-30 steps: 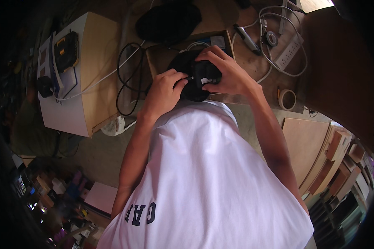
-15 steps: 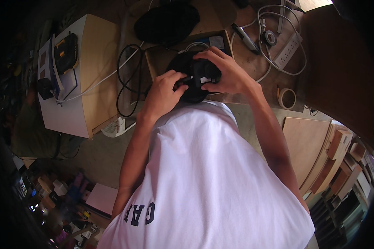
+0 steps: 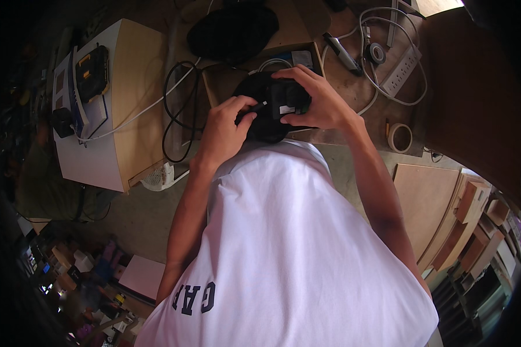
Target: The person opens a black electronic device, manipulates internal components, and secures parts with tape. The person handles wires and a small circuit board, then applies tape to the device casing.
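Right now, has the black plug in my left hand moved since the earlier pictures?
Yes, slightly: against the white power strip, the tip of the black plug has shifted toward the picture's top.

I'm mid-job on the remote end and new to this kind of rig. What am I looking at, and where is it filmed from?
There is no machine here: a person works with two bare hands. The view comes from a wide fisheye camera on their head, looking down, so straight edges bend and the white shirt fills the lower middle. Picture left is the person's left. The left hand pinches a black plug with a bare metal tip. The right hand grips a dark, blocky device with a small white label. On the brown table around them are an open box, a black bundle and, to the right, a white power strip.
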Demonstrator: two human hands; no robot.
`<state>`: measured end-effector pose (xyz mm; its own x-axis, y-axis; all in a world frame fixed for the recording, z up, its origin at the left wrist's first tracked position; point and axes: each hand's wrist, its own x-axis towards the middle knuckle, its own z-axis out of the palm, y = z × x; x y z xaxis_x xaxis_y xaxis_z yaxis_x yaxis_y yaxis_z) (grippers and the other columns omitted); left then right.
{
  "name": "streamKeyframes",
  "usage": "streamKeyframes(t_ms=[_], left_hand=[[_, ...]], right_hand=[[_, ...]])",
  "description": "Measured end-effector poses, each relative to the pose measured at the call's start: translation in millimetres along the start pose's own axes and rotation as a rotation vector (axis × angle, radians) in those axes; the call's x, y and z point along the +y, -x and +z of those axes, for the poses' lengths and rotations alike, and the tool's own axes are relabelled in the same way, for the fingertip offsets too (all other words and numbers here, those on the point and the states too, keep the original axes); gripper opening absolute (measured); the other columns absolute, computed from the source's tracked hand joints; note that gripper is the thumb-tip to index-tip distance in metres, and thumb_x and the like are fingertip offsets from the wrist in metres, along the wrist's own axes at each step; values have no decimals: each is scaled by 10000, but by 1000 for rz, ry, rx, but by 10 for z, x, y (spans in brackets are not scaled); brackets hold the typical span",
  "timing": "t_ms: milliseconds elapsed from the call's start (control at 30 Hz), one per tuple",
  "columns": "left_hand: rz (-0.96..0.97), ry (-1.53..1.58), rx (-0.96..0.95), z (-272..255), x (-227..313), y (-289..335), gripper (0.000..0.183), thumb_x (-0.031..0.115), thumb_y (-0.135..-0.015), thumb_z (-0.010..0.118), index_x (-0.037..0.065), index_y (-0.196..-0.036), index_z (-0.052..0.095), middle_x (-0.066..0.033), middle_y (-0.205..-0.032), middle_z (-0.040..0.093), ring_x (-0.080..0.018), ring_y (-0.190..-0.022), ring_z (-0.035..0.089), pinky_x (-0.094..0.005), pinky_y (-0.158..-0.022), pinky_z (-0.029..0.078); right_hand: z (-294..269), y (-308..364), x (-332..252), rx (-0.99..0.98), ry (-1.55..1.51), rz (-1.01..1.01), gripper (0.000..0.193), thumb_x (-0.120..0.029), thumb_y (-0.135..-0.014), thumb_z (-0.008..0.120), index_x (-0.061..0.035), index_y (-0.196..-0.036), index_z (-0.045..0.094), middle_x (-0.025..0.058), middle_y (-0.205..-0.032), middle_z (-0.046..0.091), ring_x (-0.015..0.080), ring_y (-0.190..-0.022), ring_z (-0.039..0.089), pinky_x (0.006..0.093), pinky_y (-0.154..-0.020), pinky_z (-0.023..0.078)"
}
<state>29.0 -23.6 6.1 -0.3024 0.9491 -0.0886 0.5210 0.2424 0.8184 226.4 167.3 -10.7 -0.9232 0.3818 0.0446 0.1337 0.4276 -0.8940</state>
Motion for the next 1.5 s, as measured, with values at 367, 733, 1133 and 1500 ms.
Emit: streamKeyframes(t_ms=[367, 733, 1133, 1500], left_hand=[[-9, 377, 370, -66, 167, 96, 177, 66, -1083, 755, -18, -1216, 672, -135, -1081, 824, -205, -1017, 825, -330, -919, 649], [-149, 1019, 241, -251, 537, -8, 145, 73, -1120, 693, 33, -1228, 606, -105, -1145, 736, -277, -1110, 800, -449, -995, 686], [-297, 1079, 220, -228, 584, 58, 211, 151, -1138, 682, 12, -1296, 704, -104, -1201, 735, -316, -1214, 768, -512, -1066, 670], [-127, 1721, -24, -589, 862, -291, 233, 83, -1177, 569, -101, -1298, 645, -222, -1308, 717, -439, -1429, 642, -488, -1180, 633]], right_hand=[[32, -81, -59, 275, -350, 139, 867, -278, -739, 1063, -53, -1462, 642, 74, -1241, 741, 184, -1138, 718, 364, -1021, 575], [276, -360, -226, 469, -886, 370, 734, -236, -882, 988, -22, -1427, 545, 90, -1146, 755, 162, -1011, 741, 307, -839, 612], [298, -408, -182, 452, -895, 348, 707, -235, -927, 939, -38, -1481, 546, 97, -1204, 751, 163, -1042, 733, 292, -802, 570], [323, -352, -200, 319, -781, 380, 719, -191, -950, 922, -9, -1520, 522, 126, -1312, 706, 192, -1143, 724, 365, -926, 643]])
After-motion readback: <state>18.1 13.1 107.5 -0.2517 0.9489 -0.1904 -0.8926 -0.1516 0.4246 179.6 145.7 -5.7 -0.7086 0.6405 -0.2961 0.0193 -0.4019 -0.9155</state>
